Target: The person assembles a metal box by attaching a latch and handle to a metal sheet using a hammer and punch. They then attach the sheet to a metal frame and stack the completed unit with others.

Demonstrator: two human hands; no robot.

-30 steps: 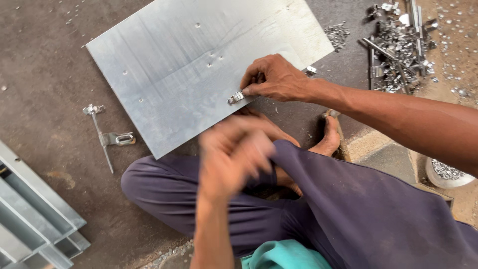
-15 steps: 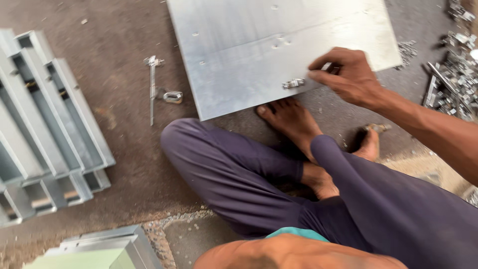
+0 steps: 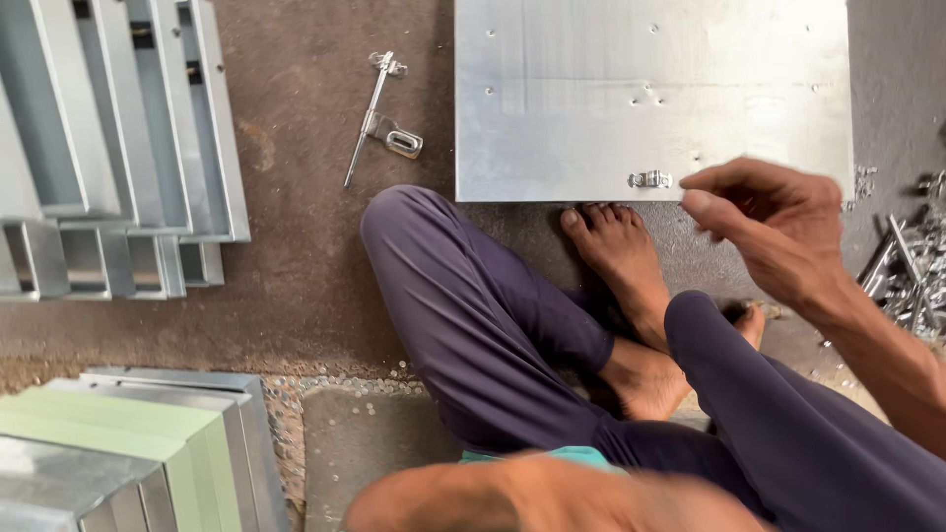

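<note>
At the bottom edge of the frame a blurred forearm, which I take for the left hand (image 3: 552,498) and its arm, sweeps across just above the person's lap; its fingers are too smeared to tell whether they are spread or closed, where a second ago that hand was raised in mid-frame. Just above it are the crossed legs in dark purple trousers (image 3: 493,325) and a bare foot (image 3: 616,246) whose toes touch the near edge of the sheet. At centre right the right hand (image 3: 774,222) has lifted off the work: half a second ago its fingertips were pinching the small metal latch (image 3: 650,179), and now thumb and forefinger are loosely pinched on nothing that shows, just right of the latch and apart from it. I judge that the latch has been left in place and let go of. It lies flat close to the near edge of the galvanised steel sheet (image 3: 591,89), which fills the upper middle of the frame; its long axis runs left to right, parallel to that edge, though which end is its head I cannot tell. Farther left, on the concrete floor (image 3: 305,246), a slide bolt with hasp (image 3: 379,123) lies slanted. Sheet-metal channels (image 3: 108,148) are stacked at upper left, and loose hardware (image 3: 912,266) is heaped at the right edge.
</note>
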